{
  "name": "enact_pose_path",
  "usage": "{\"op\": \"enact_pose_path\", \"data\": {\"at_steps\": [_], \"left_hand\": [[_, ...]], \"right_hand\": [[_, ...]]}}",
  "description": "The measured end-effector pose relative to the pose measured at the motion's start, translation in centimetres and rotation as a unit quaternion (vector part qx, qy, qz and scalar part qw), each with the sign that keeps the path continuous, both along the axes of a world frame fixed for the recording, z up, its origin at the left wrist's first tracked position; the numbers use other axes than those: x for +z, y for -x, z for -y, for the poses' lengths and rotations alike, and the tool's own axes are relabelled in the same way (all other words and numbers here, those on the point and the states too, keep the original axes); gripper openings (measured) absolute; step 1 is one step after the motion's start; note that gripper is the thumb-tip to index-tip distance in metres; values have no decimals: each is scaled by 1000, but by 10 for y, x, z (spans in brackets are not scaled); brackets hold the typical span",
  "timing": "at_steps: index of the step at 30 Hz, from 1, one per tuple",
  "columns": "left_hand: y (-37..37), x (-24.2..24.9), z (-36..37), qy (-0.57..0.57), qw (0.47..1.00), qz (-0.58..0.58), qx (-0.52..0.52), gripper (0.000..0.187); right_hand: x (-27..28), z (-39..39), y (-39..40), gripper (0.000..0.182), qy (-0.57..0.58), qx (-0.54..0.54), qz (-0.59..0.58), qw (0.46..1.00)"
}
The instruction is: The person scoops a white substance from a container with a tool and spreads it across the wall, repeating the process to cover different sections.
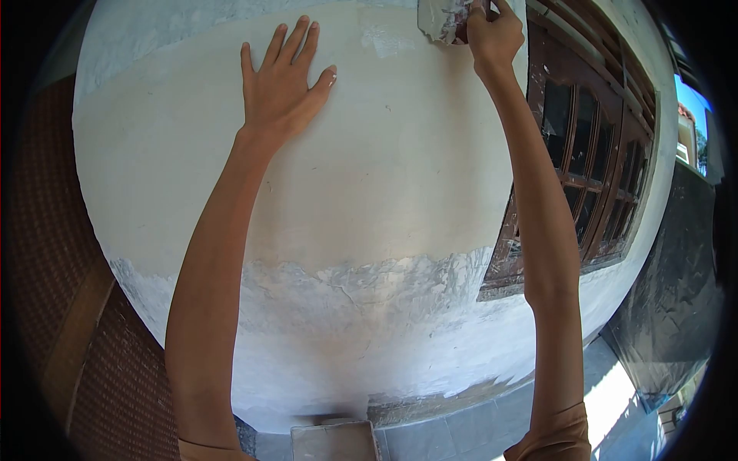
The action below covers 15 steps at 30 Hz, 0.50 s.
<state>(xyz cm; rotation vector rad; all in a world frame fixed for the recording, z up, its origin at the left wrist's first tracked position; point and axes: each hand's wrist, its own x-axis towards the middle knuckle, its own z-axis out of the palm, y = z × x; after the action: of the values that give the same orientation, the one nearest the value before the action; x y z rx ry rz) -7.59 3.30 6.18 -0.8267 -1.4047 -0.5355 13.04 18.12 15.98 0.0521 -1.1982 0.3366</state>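
My left hand (283, 88) lies against the upper wall with its fingers spread, holding nothing; a whitish spot shows on the thumb tip. At the top right of the wall my right hand (494, 34) grips a flat scraper (443, 19) smeared with pale plaster. The scraper's top is cut off by the frame. Between and below my hands the wall (369, 177) carries a smooth cream coat. Lower down, that coat ends in a ragged edge over rough, whiter plaster (323, 307).
A brown wooden window (584, 154) with glass panes is right of my right forearm. A box (334, 442) stands on the tiled floor (430, 438) at the bottom. Dark sheeting (661, 284) hangs at the far right, and a brown woven panel (46, 207) stands at the left.
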Motion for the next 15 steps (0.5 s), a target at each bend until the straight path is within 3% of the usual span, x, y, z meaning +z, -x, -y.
{"op": "enact_pose_path", "data": {"at_steps": [2,7,13,15], "left_hand": [[0,0,-1,-6,1000,2,-6,64],[4,0,3,6,1000,-13,7,64],[-2,0,0,0,1000,5,5,63],[-1,0,1,-2,1000,5,6,63]], "right_hand": [[-6,12,-5,28,16,16,-8,1000],[-21,20,28,28,-59,43,144,987],[-15,-8,-22,29,22,-60,3,998],[-15,-4,-10,29,-6,-18,13,1000]]}}
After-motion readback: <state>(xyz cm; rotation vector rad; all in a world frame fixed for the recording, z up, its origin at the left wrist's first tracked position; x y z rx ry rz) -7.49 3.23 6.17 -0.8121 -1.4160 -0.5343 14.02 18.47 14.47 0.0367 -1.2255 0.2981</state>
